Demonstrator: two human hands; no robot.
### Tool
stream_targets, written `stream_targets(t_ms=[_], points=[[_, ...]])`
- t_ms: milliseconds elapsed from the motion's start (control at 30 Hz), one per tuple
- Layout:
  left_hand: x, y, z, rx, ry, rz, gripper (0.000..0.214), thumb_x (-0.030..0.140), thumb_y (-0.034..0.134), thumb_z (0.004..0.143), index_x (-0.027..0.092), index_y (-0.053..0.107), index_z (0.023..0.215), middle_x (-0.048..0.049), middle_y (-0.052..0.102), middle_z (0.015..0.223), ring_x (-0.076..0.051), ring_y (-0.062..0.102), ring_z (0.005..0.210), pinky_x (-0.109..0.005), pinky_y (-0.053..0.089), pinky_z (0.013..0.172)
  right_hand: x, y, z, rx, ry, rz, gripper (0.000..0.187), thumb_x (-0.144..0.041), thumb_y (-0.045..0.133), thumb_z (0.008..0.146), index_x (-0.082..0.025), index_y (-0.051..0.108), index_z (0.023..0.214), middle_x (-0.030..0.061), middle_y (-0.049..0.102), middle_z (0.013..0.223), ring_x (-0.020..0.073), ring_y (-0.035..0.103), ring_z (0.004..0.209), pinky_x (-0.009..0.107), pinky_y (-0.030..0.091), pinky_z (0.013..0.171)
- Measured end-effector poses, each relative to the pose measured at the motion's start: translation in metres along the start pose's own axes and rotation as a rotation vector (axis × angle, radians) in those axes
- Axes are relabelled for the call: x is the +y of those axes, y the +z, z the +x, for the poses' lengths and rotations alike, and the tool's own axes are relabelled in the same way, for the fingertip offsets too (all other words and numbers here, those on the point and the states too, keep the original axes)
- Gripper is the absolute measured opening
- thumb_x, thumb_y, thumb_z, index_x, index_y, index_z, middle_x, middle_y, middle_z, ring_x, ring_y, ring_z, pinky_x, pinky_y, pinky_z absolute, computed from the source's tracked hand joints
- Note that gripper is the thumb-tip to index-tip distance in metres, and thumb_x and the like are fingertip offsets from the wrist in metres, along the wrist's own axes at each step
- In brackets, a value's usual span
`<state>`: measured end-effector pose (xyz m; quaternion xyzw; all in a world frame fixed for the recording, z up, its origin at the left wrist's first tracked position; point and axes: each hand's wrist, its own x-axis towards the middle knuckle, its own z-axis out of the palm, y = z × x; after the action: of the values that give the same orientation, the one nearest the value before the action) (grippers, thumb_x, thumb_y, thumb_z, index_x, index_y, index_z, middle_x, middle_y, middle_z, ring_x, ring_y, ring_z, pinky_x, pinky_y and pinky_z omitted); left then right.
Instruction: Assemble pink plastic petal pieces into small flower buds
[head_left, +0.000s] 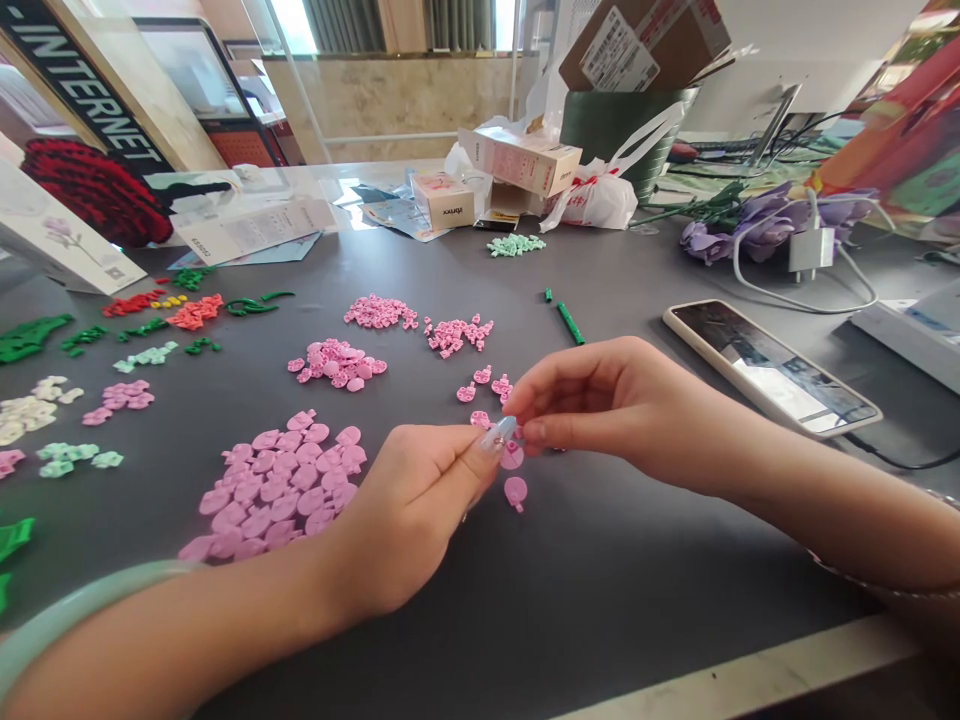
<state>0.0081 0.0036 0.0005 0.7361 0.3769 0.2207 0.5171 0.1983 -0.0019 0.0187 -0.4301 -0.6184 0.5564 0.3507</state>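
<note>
Left hand (420, 505): thumb is lying along the bent forefinger; whether they are gripping a piece, I cannot tell. Right hand (604, 400): thumb and forefinger are curling at the left thumb's tip, their grip equally hidden. Round pink piece (516, 491): lying on the dark desk (600, 620), just nearer than the fingertips. Pink disc pile (270, 485): spreading beside the left hand.

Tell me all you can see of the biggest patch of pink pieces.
The patch of pink pieces lies spread on the dark table beside the left hand and forearm, which hide part of its edge; whether they touch is unclear. Its many flat, roundish pieces look like smooth plastic; some show little stubs, and many crowd together or overlap.
</note>
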Motion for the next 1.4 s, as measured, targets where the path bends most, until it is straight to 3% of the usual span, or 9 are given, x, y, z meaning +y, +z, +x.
stream_targets(t_ms=[500,733,1133,1400], points=[[-0.0025,0.0006,0.0001,0.039,0.061,0.102,0.044,0.039,0.033,0.092,0.017,0.035,0.054,0.0055,0.029,0.049,-0.007,0.027,0.044,-0.021,0.022,0.041,0.004,0.0053,-0.0014,0.004,-0.026,-0.044,0.007,-0.019,0.067,0.076,-0.014,0.066,0.08,0.0029,0.069,0.081,0.0145,0.067,0.075,0.026,0.055,0.071],[-0.0034,-0.0002,-0.0007,0.052,0.075,0.136,0.044,0.038,0.034,0.092,0.017,0.036,0.054,0.0056,0.031,0.048,-0.006,0.029,0.044,-0.021,0.022,0.042,0.0049,0.0048,-0.0014,0.005,0.003,0.023,0.018,-0.019,0.07,0.073,-0.014,0.063,0.088,0.0027,0.07,0.079,0.0161,0.068,0.074,0.028,0.056,0.072],[-0.0043,0.0,-0.002,0.059,0.113,0.208,0.041,0.033,0.035,0.092,0.016,0.038,0.055,0.0053,0.031,0.049,-0.006,0.028,0.046,-0.021,0.021,0.043,0.0045,0.0075,-0.0033,-0.006,-0.006,-0.065,0.012,-0.018,0.067,0.075,-0.014,0.064,0.086,0.0029,0.069,0.077,0.0147,0.067,0.072,0.024,0.054,0.066],[-0.0048,-0.0007,-0.0023,0.052,0.181,0.295,0.04,0.029,0.035,0.093,0.016,0.038,0.055,0.0054,0.032,0.05,-0.007,0.027,0.047,-0.022,0.022,0.046,0.0006,0.0047,-0.0037,-0.123,0.003,-0.235,0.014,-0.022,0.059,0.083,-0.015,0.069,0.077,0.0018,0.068,0.079,0.0108,0.059,0.069,0.02,0.046,0.062]])
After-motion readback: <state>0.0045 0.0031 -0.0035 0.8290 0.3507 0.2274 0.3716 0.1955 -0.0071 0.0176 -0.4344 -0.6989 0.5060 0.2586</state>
